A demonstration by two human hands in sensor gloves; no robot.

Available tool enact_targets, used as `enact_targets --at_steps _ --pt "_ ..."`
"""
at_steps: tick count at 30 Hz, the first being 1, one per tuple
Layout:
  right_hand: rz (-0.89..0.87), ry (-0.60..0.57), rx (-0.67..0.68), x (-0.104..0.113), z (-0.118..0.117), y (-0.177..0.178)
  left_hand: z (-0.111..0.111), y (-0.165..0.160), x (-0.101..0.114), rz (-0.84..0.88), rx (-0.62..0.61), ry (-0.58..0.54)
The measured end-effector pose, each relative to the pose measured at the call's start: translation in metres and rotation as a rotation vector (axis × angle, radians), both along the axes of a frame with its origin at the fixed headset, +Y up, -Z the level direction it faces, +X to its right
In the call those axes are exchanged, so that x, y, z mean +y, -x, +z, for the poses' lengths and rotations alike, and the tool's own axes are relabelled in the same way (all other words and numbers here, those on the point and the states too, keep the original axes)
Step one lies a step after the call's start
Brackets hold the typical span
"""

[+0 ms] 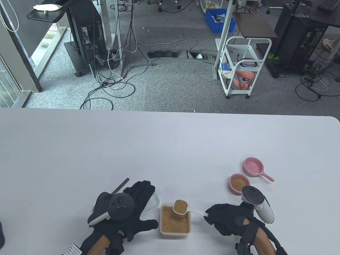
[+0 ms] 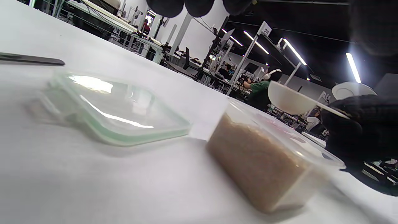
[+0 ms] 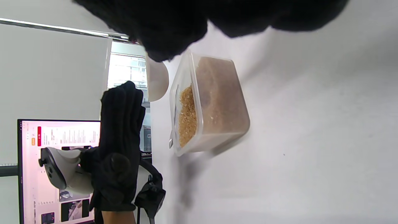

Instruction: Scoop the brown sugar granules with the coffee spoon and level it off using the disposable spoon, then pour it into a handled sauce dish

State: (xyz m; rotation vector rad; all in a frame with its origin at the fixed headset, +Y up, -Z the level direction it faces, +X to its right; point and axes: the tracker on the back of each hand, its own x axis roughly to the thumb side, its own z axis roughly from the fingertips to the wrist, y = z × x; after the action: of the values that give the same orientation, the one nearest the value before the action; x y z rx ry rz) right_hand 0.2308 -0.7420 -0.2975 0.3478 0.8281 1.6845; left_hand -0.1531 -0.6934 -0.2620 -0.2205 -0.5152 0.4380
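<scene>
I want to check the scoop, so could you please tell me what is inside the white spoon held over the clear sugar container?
The white coffee spoon holds a heap of brown sugar granules, filling its bowl. The bowl's bottom beneath the sugar is covered.

Looked like lab or tech office set up for recording. White table point(image 1: 170, 138) stood on grey carpet point(image 1: 164, 79). Loose cables point(image 1: 111, 85) trailed over floor far left, by black equipment stand point(image 1: 85, 37). Power strip point(image 1: 163, 54) lay far centre. White wheeled cart point(image 1: 243, 69) and blue crate point(image 1: 220, 20) stood far right. Left wrist view showed strip lights point(image 2: 293, 51), numbered post point(image 2: 265, 30), seated person with headphones point(image 2: 264, 85). Right wrist view showed monitor point(image 3: 59, 171).
</scene>
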Motion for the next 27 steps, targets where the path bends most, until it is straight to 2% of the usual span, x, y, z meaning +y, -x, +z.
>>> enact_targets --at_steps 13,27 --pt "-0.145 -0.066 -0.295 0.023 -0.008 -0.063 0.000 -0.006 -0.008 -0.086 -0.015 0.004" --pt "-0.127 -0.035 -0.602 0.012 -0.009 -0.130 0.000 -0.011 -0.012 -0.124 -0.041 0.020"
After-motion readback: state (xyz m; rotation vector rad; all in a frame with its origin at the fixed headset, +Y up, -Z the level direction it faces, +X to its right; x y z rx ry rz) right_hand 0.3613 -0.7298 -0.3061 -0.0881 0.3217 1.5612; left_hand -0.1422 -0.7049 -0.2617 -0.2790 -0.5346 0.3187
